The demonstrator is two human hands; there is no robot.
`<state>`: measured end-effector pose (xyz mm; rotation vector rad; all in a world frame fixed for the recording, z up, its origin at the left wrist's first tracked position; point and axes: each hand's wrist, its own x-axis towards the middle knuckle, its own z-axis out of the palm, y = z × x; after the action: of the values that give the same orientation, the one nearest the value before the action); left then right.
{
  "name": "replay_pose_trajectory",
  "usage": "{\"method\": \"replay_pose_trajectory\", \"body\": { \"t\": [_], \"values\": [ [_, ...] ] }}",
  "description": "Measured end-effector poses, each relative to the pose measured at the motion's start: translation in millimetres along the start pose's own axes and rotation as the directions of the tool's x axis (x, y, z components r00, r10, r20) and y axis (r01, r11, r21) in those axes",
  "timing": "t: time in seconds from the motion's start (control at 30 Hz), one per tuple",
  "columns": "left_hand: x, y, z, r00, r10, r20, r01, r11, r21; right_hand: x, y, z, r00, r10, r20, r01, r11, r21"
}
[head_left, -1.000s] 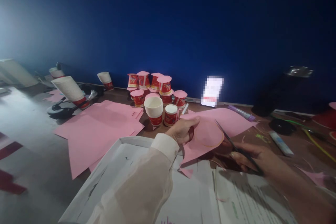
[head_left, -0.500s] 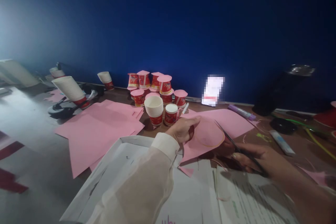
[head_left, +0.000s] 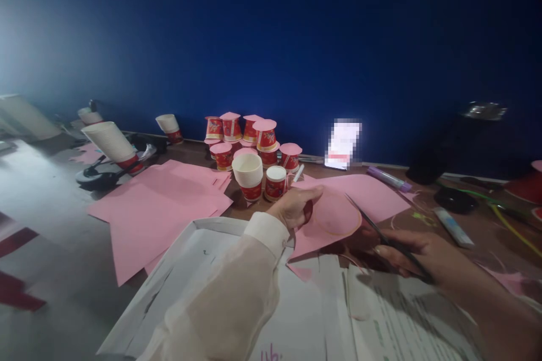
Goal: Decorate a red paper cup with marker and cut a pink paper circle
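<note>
My left hand (head_left: 295,207) grips the left edge of a pink sheet of paper (head_left: 336,214), thumb on top. A round outline is drawn on that sheet. My right hand (head_left: 406,251) is closed around dark scissors (head_left: 368,220), whose blades lie along the right side of the circle. Most of the scissors' handles are hidden by my fingers. Just beyond my left hand stand a stack of white paper cups (head_left: 248,169) and a red cup (head_left: 276,183) turned upside down.
Several upturned red cups topped with pink discs (head_left: 266,125) stand behind. Pink sheets (head_left: 156,203) lie to the left, near a leaning cup stack (head_left: 109,141). A lit phone (head_left: 342,144) rests against the blue wall. A purple marker (head_left: 388,179) and a glue tube (head_left: 453,227) lie right.
Very little differs: both hands keep their hold on the paper and scissors. The whole view has shifted slightly.
</note>
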<state>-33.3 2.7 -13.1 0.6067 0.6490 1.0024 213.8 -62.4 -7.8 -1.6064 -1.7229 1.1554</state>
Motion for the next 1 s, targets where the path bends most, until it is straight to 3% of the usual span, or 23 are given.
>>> {"method": "replay_pose_trajectory", "body": {
  "t": [0.2,0.37,0.67,0.8,1.0],
  "values": [
    [1.0,-0.6,-1.7,1.0,0.0,0.002,0.0,1.0,-0.005,-1.3,-0.3,-1.8,0.999,-0.006,0.051,0.005,1.0,0.01],
    [1.9,-0.3,-1.0,1.0,0.003,-0.013,-0.004,1.0,-0.029,1.4,1.1,-2.8,1.0,0.016,0.025,-0.016,1.0,-0.022],
    [7.0,1.5,3.6,0.98,0.115,-0.164,-0.133,0.986,-0.099,0.6,-1.1,-2.6,0.998,0.042,0.039,-0.042,0.999,0.008],
    [9.1,2.3,3.8,0.976,0.172,-0.136,-0.179,0.983,-0.038,-2.8,-10.2,1.5,0.999,0.025,0.037,-0.026,0.999,0.046],
    [5.3,6.1,1.8,0.99,0.127,-0.053,-0.124,0.991,0.059,-16.0,-32.3,11.3,0.999,-0.04,-0.01,0.041,0.989,0.142]
  ]
}}
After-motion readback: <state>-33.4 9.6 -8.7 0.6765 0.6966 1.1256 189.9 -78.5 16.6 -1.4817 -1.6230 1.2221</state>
